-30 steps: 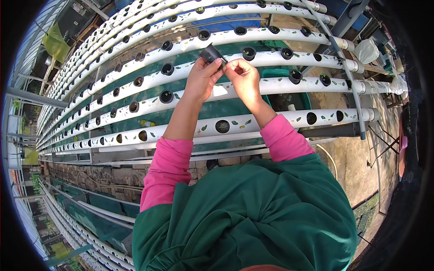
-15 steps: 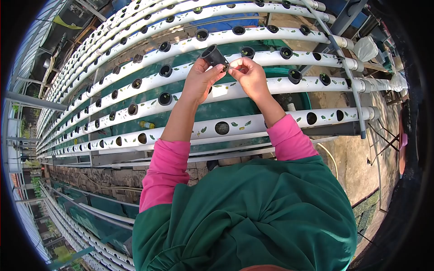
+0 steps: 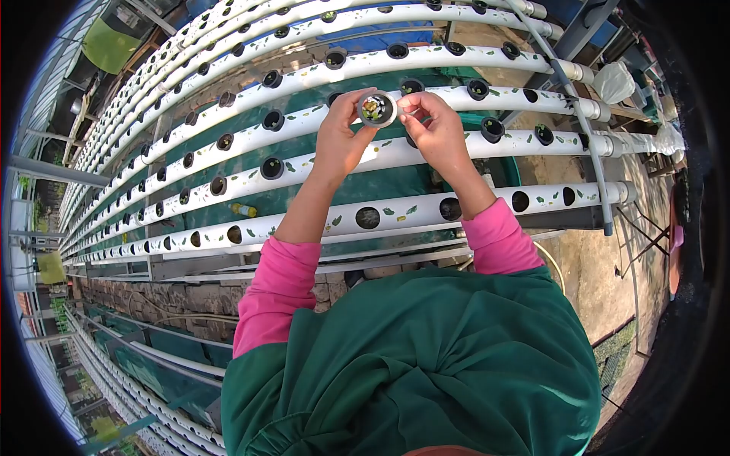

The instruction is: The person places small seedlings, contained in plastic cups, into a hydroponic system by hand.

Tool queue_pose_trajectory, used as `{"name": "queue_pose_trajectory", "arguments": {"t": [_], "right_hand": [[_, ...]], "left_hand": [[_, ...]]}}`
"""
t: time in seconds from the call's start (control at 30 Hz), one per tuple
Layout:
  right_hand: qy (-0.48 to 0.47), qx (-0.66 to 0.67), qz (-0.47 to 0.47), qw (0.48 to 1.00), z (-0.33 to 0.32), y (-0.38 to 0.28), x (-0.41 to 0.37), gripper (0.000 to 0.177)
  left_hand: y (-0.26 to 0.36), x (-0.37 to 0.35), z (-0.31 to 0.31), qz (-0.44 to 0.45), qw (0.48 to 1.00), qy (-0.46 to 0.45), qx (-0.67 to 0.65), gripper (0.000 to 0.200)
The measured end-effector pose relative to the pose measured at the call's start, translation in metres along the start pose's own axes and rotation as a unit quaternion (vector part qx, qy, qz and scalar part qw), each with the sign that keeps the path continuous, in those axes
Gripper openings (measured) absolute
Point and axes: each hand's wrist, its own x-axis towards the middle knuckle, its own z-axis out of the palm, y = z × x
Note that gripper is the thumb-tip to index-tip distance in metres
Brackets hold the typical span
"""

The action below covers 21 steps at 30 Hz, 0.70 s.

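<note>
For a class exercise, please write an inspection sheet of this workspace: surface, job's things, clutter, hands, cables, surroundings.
Surface: rows of white pipes with round holes, some holding black cups.
Job's things: held cup, mouth toward the camera, green, reddish and pale bits inside.
Clutter: yellow bottle below the pipes.
Hands: left hand grips the held cup; right hand is at its rim, grip unclear.
Cables: nothing seen for certain; pale hose-like line at right.
Surroundings: translucent plastic bag near the pipes' right ends.

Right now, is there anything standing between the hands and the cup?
Nothing visible: the left hand holds the cup, and the right hand is at its rim.
</note>
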Motion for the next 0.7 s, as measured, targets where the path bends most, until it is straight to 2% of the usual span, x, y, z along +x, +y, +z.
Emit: {"name": "queue_pose_trajectory", "arguments": {"t": [0.07, 0.2, 0.27, 0.4, 0.53, 0.6, 0.67, 0.7], "right_hand": [[0.007, -0.023, 0.0, 1.0, -0.003, -0.004, -0.001, 0.014], [0.01, -0.028, -0.026, 0.999, -0.009, -0.012, -0.002, 0.014], [-0.002, -0.06, -0.096, 0.994, -0.011, -0.016, -0.001, 0.014], [-0.017, -0.093, -0.133, 0.987, -0.014, -0.022, 0.001, 0.013], [-0.031, -0.071, -0.115, 0.99, -0.013, -0.017, 0.003, 0.015], [-0.053, -0.069, -0.107, 0.99, -0.013, -0.01, 0.002, 0.015], [-0.068, 0.038, 0.012, 0.997, -0.011, -0.004, 0.002, 0.011], [-0.068, 0.038, 0.012, 0.997, -0.011, 0.001, 0.002, 0.011]], "left_hand": [[0.003, 0.0, 0.001, 0.001, 1.0, 0.004, 0.01, 0.048], [0.003, -0.001, 0.002, 0.022, 0.999, 0.01, 0.03, 0.048], [0.002, -0.001, 0.002, 0.03, 0.999, 0.008, 0.036, 0.049], [0.003, -0.001, 0.0, 0.066, 0.995, 0.0, 0.078, 0.055], [0.011, -0.001, -0.005, 0.052, 0.988, -0.029, 0.142, 0.06], [0.016, 0.0, -0.006, -0.001, 0.992, -0.055, 0.118, 0.06], [0.012, 0.001, -0.01, -0.019, 0.995, -0.062, 0.079, 0.059], [0.009, 0.002, -0.012, -0.039, 0.996, -0.07, 0.041, 0.059]]}}
